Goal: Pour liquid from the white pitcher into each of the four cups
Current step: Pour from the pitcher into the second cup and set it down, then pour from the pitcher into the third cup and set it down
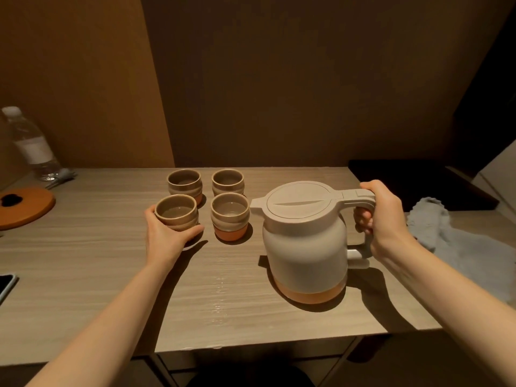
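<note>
The white pitcher [304, 247] with a lid and an orange base stands upright on the wooden table [83, 261], spout pointing left. My right hand [382, 216] grips its handle. Left of the spout stand several ribbed brown cups in a square. My left hand [167, 236] holds the near left cup [176, 212] from below and the side. The near right cup [229, 215] is closest to the spout. Behind them are the far left cup [184, 182] and the far right cup [228, 181]. Their contents are hard to make out in the dim light.
A clear water bottle [30, 146] stands at the far left, with an orange round coaster [30, 208] in front of it. A phone [7, 284] lies at the left edge. A grey cloth [452, 241] lies right of the pitcher. A dark tray [405, 177] sits at the back right.
</note>
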